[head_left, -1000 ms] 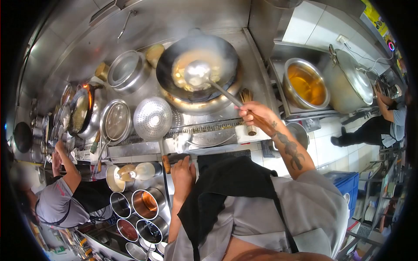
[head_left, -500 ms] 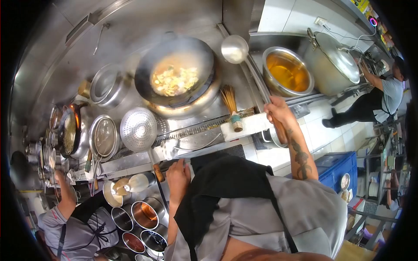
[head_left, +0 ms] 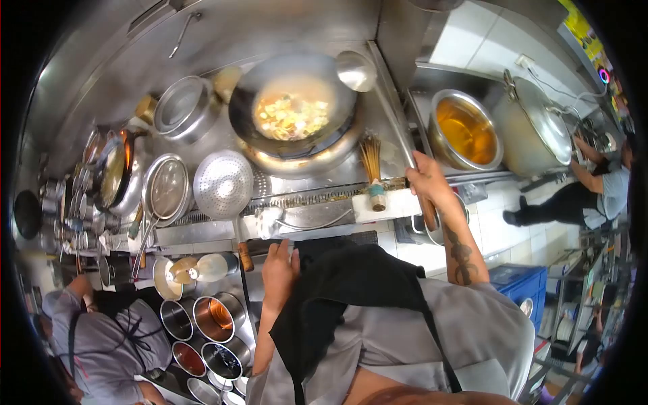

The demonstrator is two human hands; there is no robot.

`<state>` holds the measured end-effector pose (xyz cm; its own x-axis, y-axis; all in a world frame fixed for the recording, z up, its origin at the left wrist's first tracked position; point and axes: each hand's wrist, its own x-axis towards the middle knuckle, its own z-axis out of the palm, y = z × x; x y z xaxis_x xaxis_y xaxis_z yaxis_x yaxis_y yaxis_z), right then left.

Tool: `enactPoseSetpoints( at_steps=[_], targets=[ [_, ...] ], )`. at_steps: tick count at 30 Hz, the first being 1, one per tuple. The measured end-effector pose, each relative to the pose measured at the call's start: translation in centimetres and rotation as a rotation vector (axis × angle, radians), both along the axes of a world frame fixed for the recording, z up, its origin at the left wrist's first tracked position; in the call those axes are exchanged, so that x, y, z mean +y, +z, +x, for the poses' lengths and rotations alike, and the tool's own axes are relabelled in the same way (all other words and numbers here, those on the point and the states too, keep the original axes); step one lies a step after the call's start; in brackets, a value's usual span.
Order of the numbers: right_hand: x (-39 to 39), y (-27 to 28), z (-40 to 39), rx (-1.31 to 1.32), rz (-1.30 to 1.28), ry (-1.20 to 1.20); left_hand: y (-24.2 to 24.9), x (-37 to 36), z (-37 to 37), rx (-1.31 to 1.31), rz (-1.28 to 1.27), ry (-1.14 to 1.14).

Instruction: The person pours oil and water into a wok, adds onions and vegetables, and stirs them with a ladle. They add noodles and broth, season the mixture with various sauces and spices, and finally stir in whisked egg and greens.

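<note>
My right hand is wrapped round the wooden-handled shaft of a steel ladle. The ladle's bowl is at the right rim of a dark wok. Chopped pale and yellow food lies in the wok, with haze above it. Near the stove's front edge is my left hand, its fingers bent over a dark cloth or edge; whether it grips anything is hidden. Just left of it is the wooden handle of a perforated skimmer. A bamboo brush stands between the wok and my right hand.
A steel bowl of amber liquid and a large lidded pot stand at the right. Seasoning containers are at lower left, beside a co-worker. Another person works at far right. A mesh strainer rests left of the skimmer.
The ladle's bowl has moved left and down to the wok's rim. The view has shifted, and the co-worker at the left has drawn an arm back from the far pans.
</note>
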<state>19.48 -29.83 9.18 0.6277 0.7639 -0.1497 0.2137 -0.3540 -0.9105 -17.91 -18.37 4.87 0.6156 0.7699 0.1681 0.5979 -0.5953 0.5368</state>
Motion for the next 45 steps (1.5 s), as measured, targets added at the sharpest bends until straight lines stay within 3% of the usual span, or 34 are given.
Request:
enactPoseSetpoints(
  at_steps=[6,10,13,16,19,22,25,28,31,34,37,43,45],
  targets=[
    [6.0,1.1,-2.2,-0.047,-0.182,0.330,0.9,-0.8,-1.7,0.012,-0.020,0.108],
    [11.3,-4.9,-0.3,-0.591,-0.097,0.416,1.1,-1.6,-3.1,-0.007,-0.029,0.179],
    [15.1,-4.9,-2.3,-0.566,-0.179,0.298,0.7,-2.1,-4.2,-0.010,-0.036,0.244],
    [17.9,-7.1,-3.7,0.062,-0.109,0.274,1.1,-2.4,-4.8,-0.024,-0.028,0.274],
    [16.1,-6.8,-1.3,0.411,-0.084,0.354,2.0,-2.5,-5.9,-0.098,-0.055,0.312],
    [14.5,-4.9,1.3,0.263,-0.210,0.402,2.2,-2.5,-7.4,-0.055,-0.072,0.371],
    [15.7,-5.2,-0.3,-0.291,-0.217,0.336,2.0,-2.5,-8.0,-0.059,-0.066,0.397],
    [18.6,-8.0,-2.8,-0.438,-0.130,0.293,2.7,-2.5,-7.5,-0.055,-0.044,0.361],
    [18.1,-5.7,-3.9,-0.034,-0.185,0.361,2.5,-2.5,-7.5,-0.115,-0.059,0.342],
    [16.2,-3.4,-1.5,0.113,-0.210,0.310,2.5,-2.5,-8.1,-0.120,-0.048,0.353],
    [14.0,-1.6,-0.2,-0.018,-0.176,0.332,2.5,-2.8,-9.1,-0.105,-0.037,0.386],
    [15.2,-6.6,0.1,-0.525,-0.173,0.128,2.9,-2.8,-9.6,-0.131,-0.061,0.400],
    [15.3,-4.9,-0.8,-0.222,-0.195,0.145,3.3,-2.7,-9.4,-0.139,-0.077,0.391]
  ],
)
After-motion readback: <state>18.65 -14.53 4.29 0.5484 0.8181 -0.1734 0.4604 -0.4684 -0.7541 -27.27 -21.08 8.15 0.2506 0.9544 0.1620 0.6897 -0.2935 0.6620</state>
